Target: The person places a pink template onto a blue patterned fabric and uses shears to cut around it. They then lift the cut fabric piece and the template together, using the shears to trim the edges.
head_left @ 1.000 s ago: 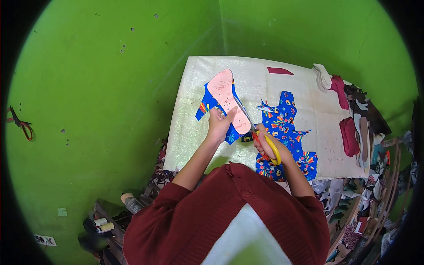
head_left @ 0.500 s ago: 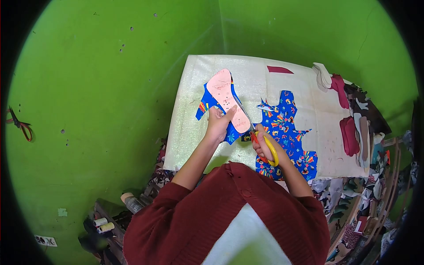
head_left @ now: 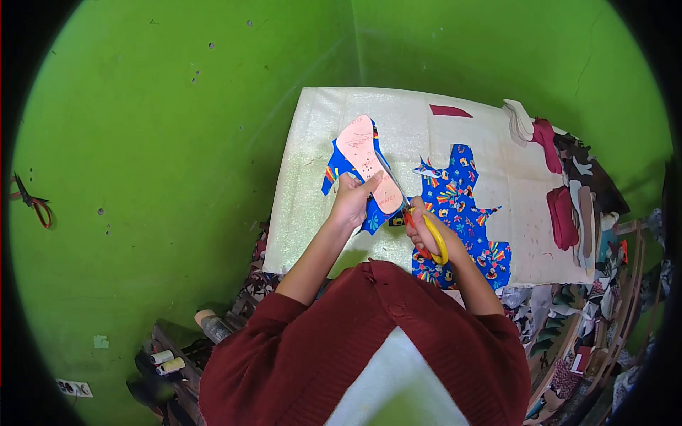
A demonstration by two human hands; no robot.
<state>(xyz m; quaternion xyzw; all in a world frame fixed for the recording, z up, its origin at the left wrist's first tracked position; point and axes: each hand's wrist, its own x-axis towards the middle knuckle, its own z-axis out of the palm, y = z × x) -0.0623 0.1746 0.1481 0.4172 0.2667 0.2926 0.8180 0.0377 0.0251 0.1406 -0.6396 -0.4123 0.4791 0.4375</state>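
Seen from the head camera, a person in a dark red knitted sweater [head_left: 369,355] works at a pale cream cloth-covered table [head_left: 312,213] set against bright green walls. The left hand [head_left: 353,201] pinches a pink sole-shaped insole template [head_left: 367,160] together with the blue patterned fabric piece [head_left: 339,169] beneath it, thumb on top of the pink sole and fingers curled under the cloth. At three o'clock from that hand, the right hand [head_left: 425,234] is closed through the yellow loops of a pair of yellow-handled scissors [head_left: 415,221], whose blades run up toward eleven o'clock along the sole's right edge; whether the blades are parted or closed cannot be told. Just to the right lies a larger sheet of the same blue printed fabric [head_left: 462,213], its edges cut into notches. At one o'clock on the table sits a small maroon scrap [head_left: 450,111], and along the right edge at three o'clock are stacked maroon and cream sole-shaped cutouts [head_left: 561,213]. Far off at nine o'clock, red-handled scissors [head_left: 32,201] hang on the wall, and spools of thread [head_left: 165,362] lie at seven o'clock.
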